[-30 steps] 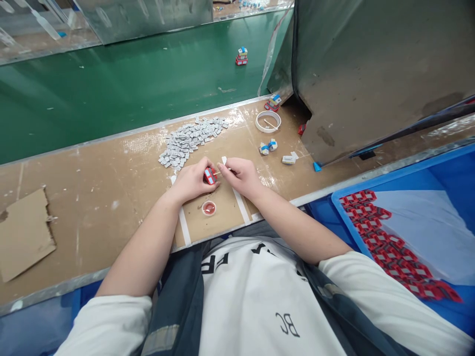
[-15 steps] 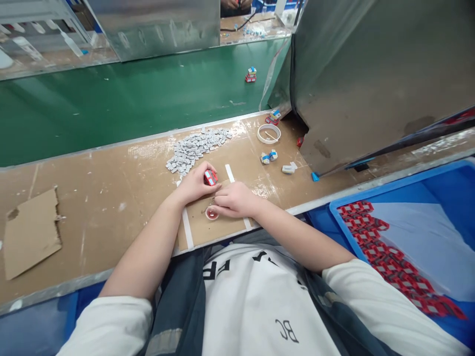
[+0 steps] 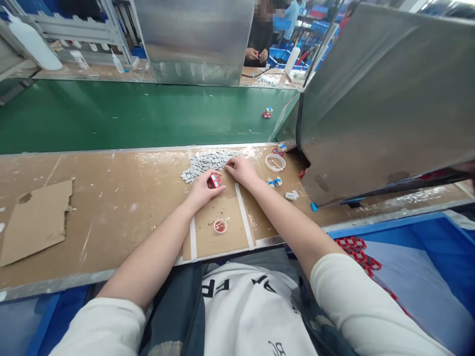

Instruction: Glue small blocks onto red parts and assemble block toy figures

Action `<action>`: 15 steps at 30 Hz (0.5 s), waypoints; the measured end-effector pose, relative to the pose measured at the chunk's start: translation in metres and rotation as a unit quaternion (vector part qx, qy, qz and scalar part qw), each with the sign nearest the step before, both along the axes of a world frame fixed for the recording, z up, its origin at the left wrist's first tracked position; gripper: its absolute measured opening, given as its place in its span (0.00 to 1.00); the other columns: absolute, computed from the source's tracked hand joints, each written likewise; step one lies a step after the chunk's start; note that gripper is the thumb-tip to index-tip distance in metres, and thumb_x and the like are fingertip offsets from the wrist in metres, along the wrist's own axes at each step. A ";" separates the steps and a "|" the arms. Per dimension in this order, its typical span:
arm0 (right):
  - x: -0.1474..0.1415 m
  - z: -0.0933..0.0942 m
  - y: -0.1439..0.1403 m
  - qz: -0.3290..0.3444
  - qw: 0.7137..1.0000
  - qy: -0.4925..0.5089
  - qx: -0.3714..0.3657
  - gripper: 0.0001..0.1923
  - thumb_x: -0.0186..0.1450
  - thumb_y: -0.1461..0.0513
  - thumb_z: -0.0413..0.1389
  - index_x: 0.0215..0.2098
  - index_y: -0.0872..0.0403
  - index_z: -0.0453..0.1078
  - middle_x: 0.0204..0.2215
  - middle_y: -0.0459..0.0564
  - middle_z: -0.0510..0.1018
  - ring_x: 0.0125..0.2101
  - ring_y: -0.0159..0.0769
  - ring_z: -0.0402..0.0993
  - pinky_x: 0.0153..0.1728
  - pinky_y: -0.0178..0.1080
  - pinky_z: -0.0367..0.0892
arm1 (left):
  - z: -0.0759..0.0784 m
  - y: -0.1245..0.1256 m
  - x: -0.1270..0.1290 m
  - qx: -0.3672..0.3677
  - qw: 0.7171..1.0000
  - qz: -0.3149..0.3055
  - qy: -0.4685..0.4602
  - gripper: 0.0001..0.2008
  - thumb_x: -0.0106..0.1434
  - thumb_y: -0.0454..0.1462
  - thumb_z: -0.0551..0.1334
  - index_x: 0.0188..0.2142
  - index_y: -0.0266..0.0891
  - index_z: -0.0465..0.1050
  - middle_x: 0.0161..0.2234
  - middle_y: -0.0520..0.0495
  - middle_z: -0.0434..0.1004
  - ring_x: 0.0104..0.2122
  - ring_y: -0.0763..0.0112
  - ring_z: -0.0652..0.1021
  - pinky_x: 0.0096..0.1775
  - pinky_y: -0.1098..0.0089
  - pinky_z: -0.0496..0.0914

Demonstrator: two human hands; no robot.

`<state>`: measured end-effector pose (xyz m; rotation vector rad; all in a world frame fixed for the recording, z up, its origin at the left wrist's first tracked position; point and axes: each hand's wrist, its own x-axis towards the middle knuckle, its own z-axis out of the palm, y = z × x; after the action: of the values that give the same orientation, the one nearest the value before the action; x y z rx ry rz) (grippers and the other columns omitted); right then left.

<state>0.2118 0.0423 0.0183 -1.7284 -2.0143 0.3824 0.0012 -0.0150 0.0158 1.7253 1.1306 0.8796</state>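
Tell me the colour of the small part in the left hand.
Red, with a pale patch; the small part shows in the head view.

Both bare arms stretch forward. The left hand (image 3: 202,187) curls its fingers closed. The right hand (image 3: 241,169) reaches just past it, fingers bent down.

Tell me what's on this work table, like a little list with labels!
left hand: left hand holds a small red part
right hand: right hand touches the pile of grey pieces
near the body: small round dish with red stuff, between two white tape strips
right side: tape roll, blue bin with red parts
far side: green belt
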 end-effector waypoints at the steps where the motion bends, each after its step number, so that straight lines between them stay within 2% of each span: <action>1: -0.001 -0.003 0.003 0.000 1.000 -0.005 -0.002 0.06 0.70 0.60 0.62 0.37 0.53 0.79 0.39 0.53 0.81 0.40 0.41 0.74 0.40 0.40 0.65 | 0.001 -0.001 0.000 0.000 1.000 0.001 0.004 0.24 0.56 0.47 0.73 0.51 0.45 0.76 0.36 0.52 0.77 0.33 0.65 0.75 0.38 0.67 0.70; 5: 0.001 -0.010 -0.002 0.006 1.000 0.015 0.017 0.06 0.70 0.59 0.62 0.37 0.53 0.77 0.41 0.53 0.81 0.41 0.41 0.75 0.41 0.40 0.67 | 0.002 -0.002 0.000 -0.006 1.000 0.014 0.007 0.26 0.56 0.46 0.73 0.53 0.44 0.76 0.37 0.51 0.79 0.33 0.64 0.77 0.39 0.66 0.71; 8: 0.005 -0.011 -0.018 0.006 0.994 0.106 0.031 0.07 0.70 0.58 0.62 0.37 0.53 0.75 0.37 0.52 0.83 0.38 0.40 0.77 0.42 0.42 0.70 | 0.002 -0.002 0.000 -0.012 1.000 0.020 -0.001 0.24 0.57 0.46 0.73 0.52 0.44 0.76 0.37 0.50 0.80 0.34 0.63 0.78 0.39 0.65 0.72; 12: 0.006 -0.013 -0.051 0.009 0.951 0.308 -0.003 0.17 0.66 0.47 0.65 0.36 0.53 0.77 0.31 0.51 0.84 0.32 0.41 0.81 0.39 0.43 0.76 | 0.004 -0.003 0.000 -0.007 1.000 0.016 0.010 0.23 0.58 0.45 0.73 0.52 0.45 0.76 0.40 0.50 0.82 0.35 0.62 0.80 0.42 0.63 0.73; 15: 0.004 -0.014 -0.073 -0.005 0.929 0.371 0.004 0.20 0.61 0.45 0.69 0.36 0.52 0.79 0.31 0.52 0.85 0.32 0.43 0.83 0.40 0.45 0.78 | 0.005 -0.004 0.000 0.005 1.000 0.004 0.029 0.23 0.58 0.45 0.73 0.52 0.45 0.77 0.43 0.48 0.83 0.38 0.60 0.81 0.44 0.62 0.74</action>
<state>0.2160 -0.0310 0.0047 -1.2990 -1.4402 0.8712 0.0011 -0.0193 0.0207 1.7652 1.1741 0.8460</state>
